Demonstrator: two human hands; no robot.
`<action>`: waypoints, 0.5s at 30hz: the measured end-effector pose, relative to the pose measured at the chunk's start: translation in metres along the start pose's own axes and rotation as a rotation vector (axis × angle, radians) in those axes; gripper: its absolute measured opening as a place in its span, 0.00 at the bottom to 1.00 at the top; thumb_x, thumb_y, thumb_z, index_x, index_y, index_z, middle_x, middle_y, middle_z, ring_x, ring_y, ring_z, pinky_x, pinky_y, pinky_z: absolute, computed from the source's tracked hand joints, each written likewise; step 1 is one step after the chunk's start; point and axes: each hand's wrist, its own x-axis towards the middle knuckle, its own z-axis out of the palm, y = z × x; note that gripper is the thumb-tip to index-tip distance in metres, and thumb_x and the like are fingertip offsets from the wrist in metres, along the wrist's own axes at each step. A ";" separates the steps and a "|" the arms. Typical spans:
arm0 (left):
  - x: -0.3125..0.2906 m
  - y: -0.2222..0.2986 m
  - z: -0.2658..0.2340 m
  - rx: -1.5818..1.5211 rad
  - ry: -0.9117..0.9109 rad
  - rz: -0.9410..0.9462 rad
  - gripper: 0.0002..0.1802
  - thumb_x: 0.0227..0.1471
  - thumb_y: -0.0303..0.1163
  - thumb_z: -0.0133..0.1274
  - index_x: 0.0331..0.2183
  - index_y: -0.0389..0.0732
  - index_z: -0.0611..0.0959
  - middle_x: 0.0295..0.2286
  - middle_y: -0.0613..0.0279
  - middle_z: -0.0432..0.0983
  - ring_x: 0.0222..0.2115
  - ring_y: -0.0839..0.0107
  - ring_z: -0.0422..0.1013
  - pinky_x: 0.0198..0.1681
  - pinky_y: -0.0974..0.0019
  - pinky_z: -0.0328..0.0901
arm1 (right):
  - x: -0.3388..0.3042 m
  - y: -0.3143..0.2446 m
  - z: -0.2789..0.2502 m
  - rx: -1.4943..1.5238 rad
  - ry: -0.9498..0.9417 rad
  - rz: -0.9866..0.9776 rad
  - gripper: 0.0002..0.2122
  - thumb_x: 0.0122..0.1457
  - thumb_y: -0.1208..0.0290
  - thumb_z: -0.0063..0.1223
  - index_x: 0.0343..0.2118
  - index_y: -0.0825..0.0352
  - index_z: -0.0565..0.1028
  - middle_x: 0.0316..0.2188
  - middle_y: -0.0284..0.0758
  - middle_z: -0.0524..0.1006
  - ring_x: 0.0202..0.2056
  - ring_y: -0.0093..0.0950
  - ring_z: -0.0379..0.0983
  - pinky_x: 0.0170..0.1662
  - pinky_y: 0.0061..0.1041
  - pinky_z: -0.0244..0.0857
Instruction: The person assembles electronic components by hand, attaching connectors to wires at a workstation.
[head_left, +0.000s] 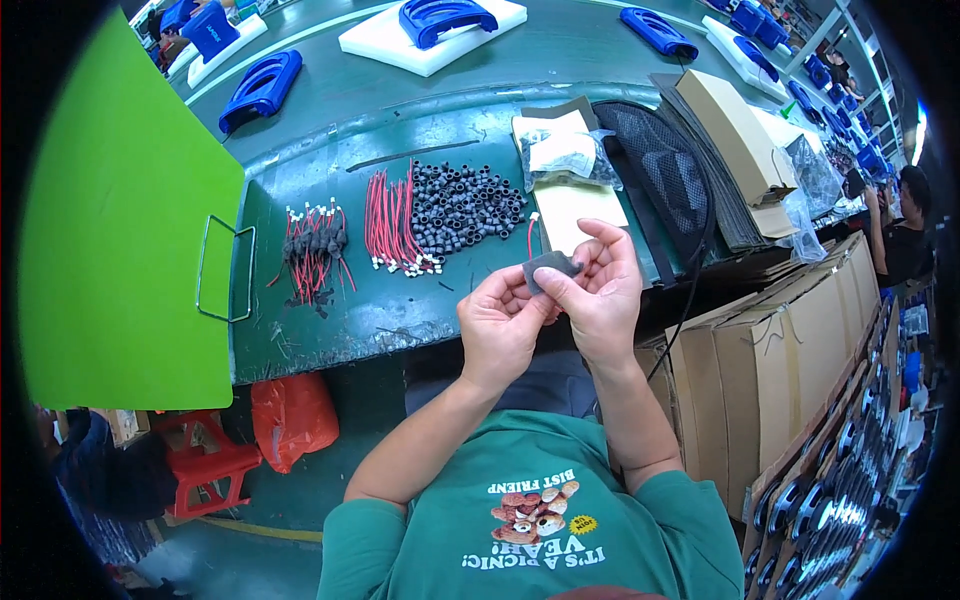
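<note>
Above the bench's near edge, my left hand (500,325) and my right hand (606,300) meet, both closed on a small dark grey foam piece (548,270). My thumbs press on it. A short red wire (531,238) with a white connector sticks up from behind the foam; its lower end is hidden. On the green bench to the left lie loose red wires with white connectors (388,222) in a row. Beside them is a heap of small black ring-shaped parts (465,208). Farther left sits a bunch of red wires with dark wrapped middles (315,245).
A bright green panel (130,220) with a wire handle stands at the left. Right of the bench are a black mesh bag (655,160), an open cardboard box (735,140) and large cartons (790,350). Blue plastic housings (262,90) lie beyond. Another person (900,225) is far right.
</note>
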 end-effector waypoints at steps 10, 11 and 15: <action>0.003 0.016 -0.014 -0.082 -0.154 -0.087 0.13 0.48 0.24 0.49 0.38 0.30 0.75 0.27 0.58 0.75 0.27 0.76 0.71 0.32 0.75 0.68 | 0.000 -0.008 -0.002 -0.119 -0.088 -0.047 0.23 0.41 0.83 0.58 0.42 0.69 0.64 0.23 0.26 0.64 0.22 0.11 0.61 0.25 0.07 0.60; 0.003 0.016 -0.016 -0.079 -0.137 -0.141 0.12 0.49 0.25 0.50 0.37 0.30 0.75 0.26 0.59 0.75 0.26 0.76 0.72 0.30 0.75 0.68 | -0.001 -0.008 -0.002 -0.116 -0.089 -0.046 0.23 0.41 0.83 0.58 0.42 0.69 0.64 0.23 0.26 0.64 0.22 0.11 0.61 0.25 0.07 0.60; 0.005 0.008 -0.024 -0.093 -0.092 -0.130 0.11 0.48 0.26 0.51 0.35 0.32 0.77 0.24 0.60 0.75 0.22 0.77 0.71 0.25 0.77 0.67 | -0.001 -0.005 -0.005 -0.010 -0.090 -0.011 0.20 0.45 0.82 0.55 0.42 0.71 0.63 0.23 0.29 0.69 0.24 0.12 0.65 0.27 0.09 0.61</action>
